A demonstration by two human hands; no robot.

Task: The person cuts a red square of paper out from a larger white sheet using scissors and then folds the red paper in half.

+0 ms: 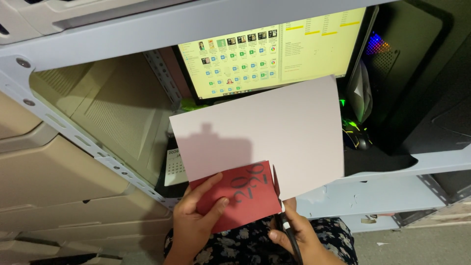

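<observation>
red card (240, 198) | left hand (194, 221) pinching it | right hand (301, 235) gripping pen (289, 233)

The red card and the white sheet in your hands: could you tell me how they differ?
The red card is smaller and bears dark print; the white sheet is larger and blank. The left hand pinches the red card, which overlaps the white sheet's lower edge. Both are flat paper.

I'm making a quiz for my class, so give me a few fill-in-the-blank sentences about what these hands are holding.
The left hand grips a ___ card.
The right hand holds black ___.
Behind the card stands a large white ___.
Above it glows a computer ___.

Missing words: red; scissors; sheet; monitor
</observation>
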